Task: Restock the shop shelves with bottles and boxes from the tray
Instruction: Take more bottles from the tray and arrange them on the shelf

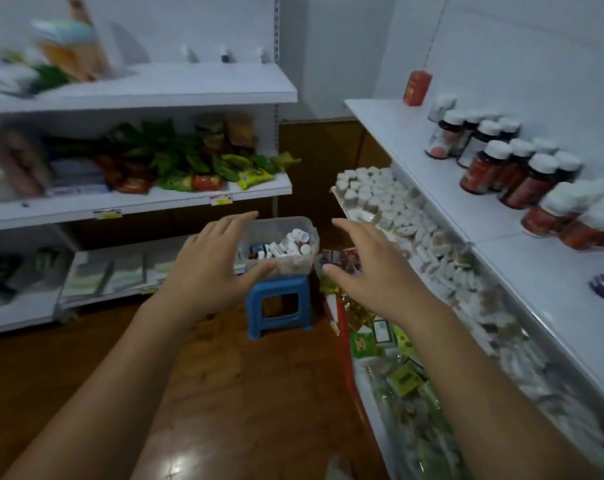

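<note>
A clear plastic tray [295, 225] stands on a small blue stool [276, 303] in the aisle. It holds several small white-capped bottles and little boxes [283, 245]. My left hand [210, 261] is stretched out in front of the tray's left side with fingers straight and spread. Held open in the same way, my right hand [369, 261] is at the tray's right side. Neither hand holds anything, and I cannot tell whether they touch the tray. The white shelf [408, 140] on the right carries dark bottles with white caps [501, 161].
A white shelf unit [175, 88] on the left holds green and red packets [189, 161]. The lower right shelf is packed with white-capped bottles [373, 192] and green boxes [397, 368]. A red box [416, 88] stands at the back right. The wooden floor [224, 375] lies between the units.
</note>
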A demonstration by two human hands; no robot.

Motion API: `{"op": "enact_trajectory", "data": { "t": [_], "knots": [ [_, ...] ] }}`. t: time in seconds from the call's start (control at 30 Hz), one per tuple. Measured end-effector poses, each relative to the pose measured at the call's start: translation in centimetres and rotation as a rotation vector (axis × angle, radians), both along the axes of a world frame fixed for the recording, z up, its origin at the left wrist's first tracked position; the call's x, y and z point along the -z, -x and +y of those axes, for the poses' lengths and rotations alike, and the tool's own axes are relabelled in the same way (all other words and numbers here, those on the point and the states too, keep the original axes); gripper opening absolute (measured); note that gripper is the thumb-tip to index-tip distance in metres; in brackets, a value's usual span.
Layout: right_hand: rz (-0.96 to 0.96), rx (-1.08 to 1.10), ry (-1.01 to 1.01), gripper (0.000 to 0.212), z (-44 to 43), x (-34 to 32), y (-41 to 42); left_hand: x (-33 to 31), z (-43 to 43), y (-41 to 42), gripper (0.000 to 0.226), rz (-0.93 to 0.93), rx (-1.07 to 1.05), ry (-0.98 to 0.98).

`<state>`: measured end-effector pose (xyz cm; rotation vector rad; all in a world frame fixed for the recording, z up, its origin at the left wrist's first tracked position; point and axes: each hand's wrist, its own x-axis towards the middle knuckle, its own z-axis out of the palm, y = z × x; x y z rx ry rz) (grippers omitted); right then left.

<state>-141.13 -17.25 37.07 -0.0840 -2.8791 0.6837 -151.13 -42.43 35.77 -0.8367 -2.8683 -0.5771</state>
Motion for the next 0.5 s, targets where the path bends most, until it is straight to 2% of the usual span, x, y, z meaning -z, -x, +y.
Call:
{"op": "enact_trajectory", "data": {
  "t": [0.2,0.5],
  "knots": [
    [-0.026,-0.013,0.102,0.071,2.8,3.4,9.2,3.0,0.8,6.1,0.091,-0.049,-0.068,0.031],
    [-0.13,0.014,0.327,0.068,11.3,10.8,24.2,6.7,9.4,18.1,0.086,-0.199,-0.106,0.073]
  ]
}}
